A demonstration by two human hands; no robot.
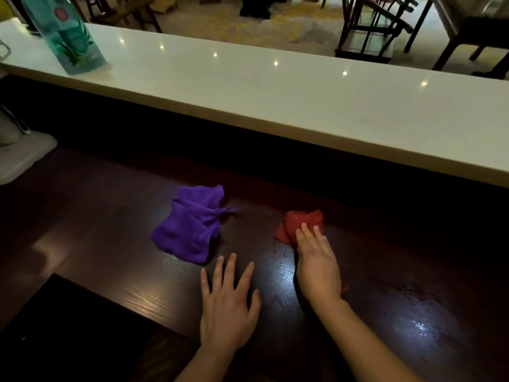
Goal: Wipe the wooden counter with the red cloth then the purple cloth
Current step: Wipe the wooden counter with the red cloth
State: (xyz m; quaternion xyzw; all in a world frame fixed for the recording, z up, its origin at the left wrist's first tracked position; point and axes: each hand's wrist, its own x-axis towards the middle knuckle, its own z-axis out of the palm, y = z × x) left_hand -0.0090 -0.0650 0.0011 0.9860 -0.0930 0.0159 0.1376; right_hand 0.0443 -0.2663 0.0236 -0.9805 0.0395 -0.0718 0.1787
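The dark wooden counter (399, 285) runs across the lower half of the view. A crumpled red cloth (298, 220) lies on it at centre right, and my right hand (316, 264) presses flat on its near part, fingers over the fabric. A bit of red shows under the wrist too. A purple cloth (190, 227) lies bunched to the left of it, untouched. My left hand (227, 304) rests flat on the bare wood just in front of the purple cloth, fingers spread, holding nothing.
A raised white ledge (275, 100) runs behind the wooden counter. A tall teal bottle (68, 34) stands on its left end. A grey-white appliance base (22, 155) sits at the left edge. Dark chairs (371, 28) stand beyond the ledge.
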